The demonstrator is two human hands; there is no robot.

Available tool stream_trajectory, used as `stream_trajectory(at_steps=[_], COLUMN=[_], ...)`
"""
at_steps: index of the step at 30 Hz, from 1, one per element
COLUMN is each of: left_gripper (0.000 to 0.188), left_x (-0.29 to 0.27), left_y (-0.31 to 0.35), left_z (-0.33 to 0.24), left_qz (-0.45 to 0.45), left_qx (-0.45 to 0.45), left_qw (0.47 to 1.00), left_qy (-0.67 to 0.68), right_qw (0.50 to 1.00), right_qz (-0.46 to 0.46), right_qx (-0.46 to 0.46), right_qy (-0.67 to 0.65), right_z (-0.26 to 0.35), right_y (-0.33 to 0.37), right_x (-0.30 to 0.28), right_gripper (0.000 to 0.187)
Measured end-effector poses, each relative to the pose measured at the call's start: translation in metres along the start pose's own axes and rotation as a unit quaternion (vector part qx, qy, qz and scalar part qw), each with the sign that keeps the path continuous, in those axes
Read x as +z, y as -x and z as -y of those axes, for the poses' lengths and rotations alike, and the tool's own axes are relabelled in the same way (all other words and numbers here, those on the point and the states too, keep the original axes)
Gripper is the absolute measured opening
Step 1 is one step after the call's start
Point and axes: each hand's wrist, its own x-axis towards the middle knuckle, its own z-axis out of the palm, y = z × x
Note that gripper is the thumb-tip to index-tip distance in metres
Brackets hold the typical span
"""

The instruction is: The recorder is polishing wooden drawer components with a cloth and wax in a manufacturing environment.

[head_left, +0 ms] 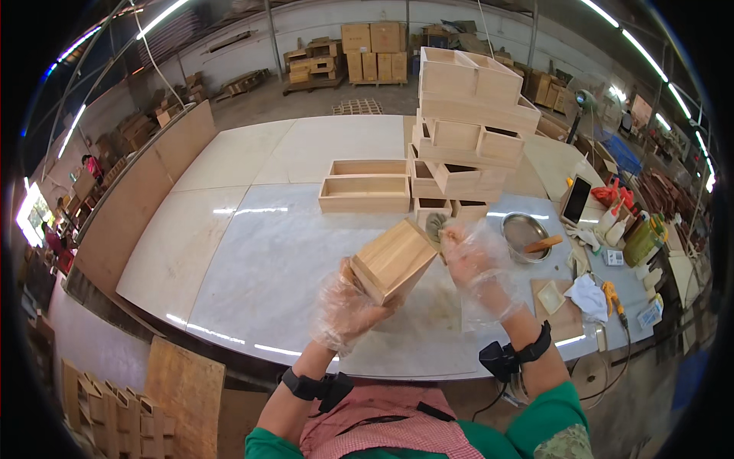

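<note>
My left hand (348, 310), in a clear plastic glove, is closed around the near end of a wooden box (394, 258), tilted above the table. Its side faces me, so I cannot see inside. My right hand (472, 256), also gloved in clear plastic, pinches a crumpled greyish cloth (436, 226) at the far right corner of the box. Right of that hand stands a round metal bowl (522, 233) with a wooden-handled tool (543, 244) resting in it. Beyond my hands, two open wooden boxes (365, 200) lie side by side.
A tall stack of wooden boxes (474, 111) rises behind my right hand. On the table's right lie a phone (576, 200) on a stand, bottles (612, 222), a white cloth (587, 298) and a yellow corded tool (612, 297). A wooden board (138, 187) edges the left side.
</note>
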Motion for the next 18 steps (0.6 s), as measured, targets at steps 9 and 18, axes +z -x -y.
stream_trajectory(at_steps=[9,18], left_gripper=[0.068,0.063], left_x=[0.004,0.001], left_y=[0.003,0.004], left_z=[-0.005,-0.006], left_qz=[0.011,0.009], left_qx=[-0.004,0.017], left_qw=[1.000,1.000], left_qy=[0.000,-0.008], right_qw=[0.992,0.957], right_qz=[-0.053,0.083], right_qx=[0.111,-0.238], right_qy=[0.039,0.142], right_z=[0.048,0.042], right_y=[-0.012,0.017], right_x=[-0.007,0.009], right_gripper=[0.015,0.008])
